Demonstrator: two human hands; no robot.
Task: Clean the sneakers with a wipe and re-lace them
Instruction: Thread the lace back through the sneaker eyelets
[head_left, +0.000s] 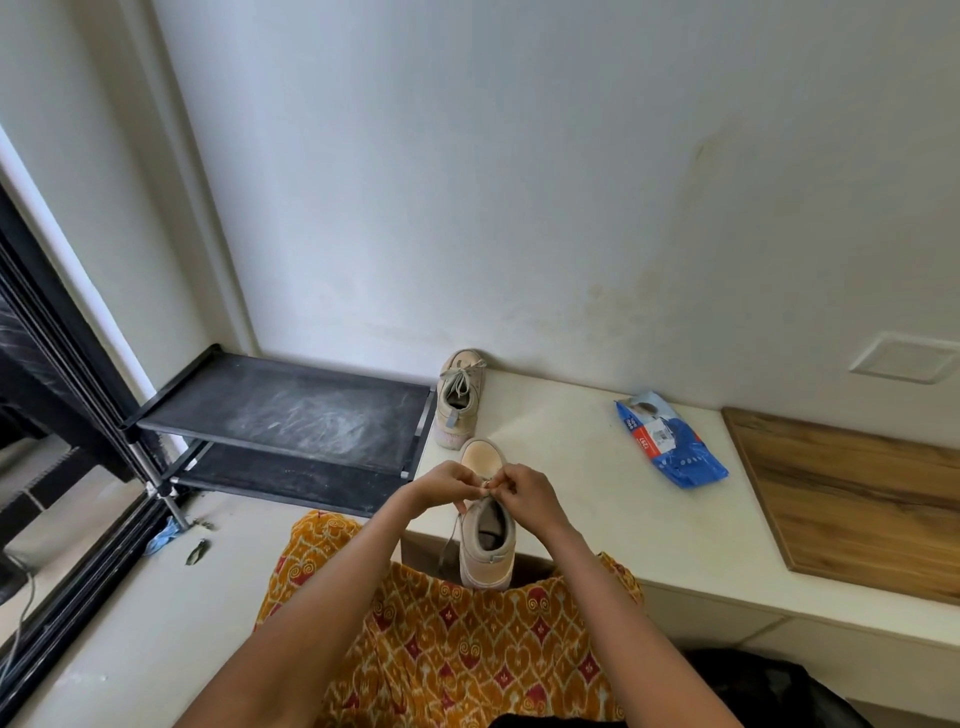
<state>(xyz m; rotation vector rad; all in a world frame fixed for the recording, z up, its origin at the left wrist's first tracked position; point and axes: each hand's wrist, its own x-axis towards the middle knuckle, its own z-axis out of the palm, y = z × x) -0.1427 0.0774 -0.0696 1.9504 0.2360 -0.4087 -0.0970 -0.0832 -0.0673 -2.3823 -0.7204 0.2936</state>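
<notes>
**Both hands pinching the lace at the near sneaker's eyelets**

Nearest, patterned orange fabric (457, 649) is lying across the person's lap. Just beyond it, the near sneaker (485, 540) is sitting on the near edge of the white ledge (597, 499), heel overhanging toward the lap, toe pointing far. The left hand (447, 486) and right hand (524, 491) are meeting over its tongue, fingers curled, each pinching the lace (451, 540); one loose end is hanging down the shoe's left side. Farther along, the second sneaker (460, 397) is standing laced, its toe against the wall. Right of both, a blue wipe packet (670, 441) is lying flat. Far left, a black shoe rack (291, 415) is standing.
</notes>
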